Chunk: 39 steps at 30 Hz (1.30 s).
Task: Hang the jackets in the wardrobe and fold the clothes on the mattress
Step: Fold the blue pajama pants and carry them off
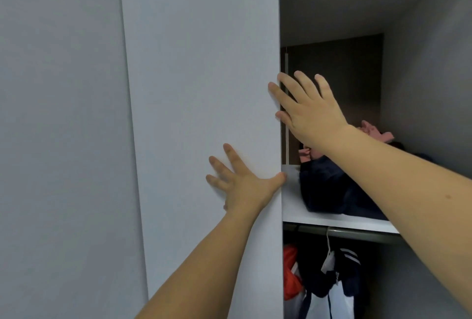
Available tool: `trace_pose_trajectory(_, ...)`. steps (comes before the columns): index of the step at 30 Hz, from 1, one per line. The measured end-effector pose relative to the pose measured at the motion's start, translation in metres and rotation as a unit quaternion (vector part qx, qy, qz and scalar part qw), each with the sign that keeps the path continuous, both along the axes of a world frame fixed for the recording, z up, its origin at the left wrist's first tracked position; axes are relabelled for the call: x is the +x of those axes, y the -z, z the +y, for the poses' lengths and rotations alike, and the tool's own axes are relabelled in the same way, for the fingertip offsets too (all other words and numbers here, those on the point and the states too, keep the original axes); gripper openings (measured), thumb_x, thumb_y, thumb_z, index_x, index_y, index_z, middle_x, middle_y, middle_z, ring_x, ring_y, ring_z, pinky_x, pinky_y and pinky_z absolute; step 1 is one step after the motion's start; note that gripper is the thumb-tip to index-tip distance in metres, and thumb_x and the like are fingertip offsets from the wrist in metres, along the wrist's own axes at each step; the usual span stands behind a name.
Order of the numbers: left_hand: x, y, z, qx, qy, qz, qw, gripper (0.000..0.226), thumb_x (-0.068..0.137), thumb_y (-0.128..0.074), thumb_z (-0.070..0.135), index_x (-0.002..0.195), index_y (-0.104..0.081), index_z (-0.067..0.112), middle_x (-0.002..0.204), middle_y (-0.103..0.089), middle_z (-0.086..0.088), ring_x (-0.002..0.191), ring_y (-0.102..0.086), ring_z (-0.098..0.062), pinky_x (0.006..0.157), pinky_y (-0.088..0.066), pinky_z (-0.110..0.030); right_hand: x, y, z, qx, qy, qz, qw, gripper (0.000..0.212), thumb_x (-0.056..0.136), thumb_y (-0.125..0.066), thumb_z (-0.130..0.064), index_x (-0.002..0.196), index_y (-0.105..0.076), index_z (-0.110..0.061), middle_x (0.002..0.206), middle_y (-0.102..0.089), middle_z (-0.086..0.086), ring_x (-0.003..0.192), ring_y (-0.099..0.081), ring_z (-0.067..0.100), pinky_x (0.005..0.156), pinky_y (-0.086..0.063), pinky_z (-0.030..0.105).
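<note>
Jackets point(329, 278): hanging from the rail point(357, 234) under the shelf, bottom right of the wardrobe; dark one with white stripes, red one at the left end.
Wardrobe point(419, 89): open on the right side.
Door point(201, 114): white, edge facing out.
Left hand point(242, 183): fingers spread, flat on the door, thumb at its edge.
Right hand point(309, 112): fingers spread, tips touching the door's edge, higher up.
Shelf point(329, 221): white; dark and pink clothes point(337, 191) piled on it.
Wall point(58, 127): grey, left of the door.

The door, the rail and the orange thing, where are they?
wardrobe door point(204, 114), head view, middle of its flat panel
hanging rail point(357, 234), head view, bare stretch under the shelf
orange garment point(291, 275), head view, its visible front
</note>
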<state>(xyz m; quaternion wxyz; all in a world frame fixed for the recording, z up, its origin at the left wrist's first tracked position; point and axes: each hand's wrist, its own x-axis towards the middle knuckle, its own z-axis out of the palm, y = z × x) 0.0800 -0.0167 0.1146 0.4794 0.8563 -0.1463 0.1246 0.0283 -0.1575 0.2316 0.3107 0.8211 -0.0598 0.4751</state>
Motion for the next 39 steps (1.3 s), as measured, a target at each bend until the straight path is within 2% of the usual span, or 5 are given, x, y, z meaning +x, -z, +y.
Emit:
trace_pose_trajectory(10,0.016,0.001,-0.016,0.019,-0.024,-0.013,0.999,0.136,0.067,-0.068,0.077,0.145,0.035,0.034,0.155,0.038,-0.004,0.143,0.027,-0.045,0.110,-0.023,-0.067,0.008,-0.004,-0.005,0.024,0.022,0.048,0.998,0.066,0.102,-0.036,-0.045,0.156,-0.007,-0.022,0.164,-0.009,0.005,0.150,-0.011,0.031,0.119,-0.012,0.051)
trace_pose_trajectory(14,-0.007,-0.005,0.003,0.051,0.009,-0.019,0.998,0.124,0.076,-0.067,0.069,0.150,0.025,0.034,0.163,0.016,-0.005,0.149,0.002,-0.041,0.114,-0.022,-0.065,-0.034,-0.004,0.011,0.037,0.022,0.068,0.997,0.066,0.102,-0.034,-0.046,0.157,-0.008,-0.020,0.164,-0.012,0.006,0.150,-0.009,0.028,0.121,-0.007,0.050)
trace_pose_trajectory(29,-0.330,0.011,-0.018,0.082,0.256,-0.046,0.962,0.112,0.062,-0.062,0.081,0.153,-0.025,0.026,0.159,-0.028,0.001,0.141,-0.036,-0.027,0.110,-0.039,-0.050,-0.375,-0.038,0.029,0.052,0.025,-0.009,0.998,0.057,0.097,-0.048,-0.028,0.149,-0.031,-0.012,0.155,-0.029,0.011,0.145,-0.022,0.030,0.121,-0.011,0.049)
trace_pose_trajectory(34,-0.412,-0.001,-0.038,0.071,0.371,0.003,0.926,0.073,0.086,-0.065,0.058,0.145,-0.038,0.025,0.132,-0.041,0.021,0.119,-0.045,-0.005,0.091,-0.038,-0.015,-0.447,-0.035,0.012,0.046,0.050,-0.079,0.995,0.065,0.090,-0.053,-0.014,0.150,-0.029,-0.008,0.157,-0.023,0.015,0.147,-0.017,0.035,0.120,-0.006,0.052)
trace_pose_trajectory(39,-0.458,-0.002,-0.073,0.085,0.357,-0.027,0.930,0.071,0.080,-0.059,0.071,0.129,-0.054,0.019,0.129,-0.058,0.001,0.115,-0.056,-0.021,0.091,-0.048,-0.033,-0.481,-0.029,-0.012,0.291,-0.019,-0.121,0.949,0.071,0.096,-0.056,-0.029,0.152,-0.020,-0.008,0.156,-0.025,0.017,0.143,-0.026,0.035,0.117,-0.024,0.044)
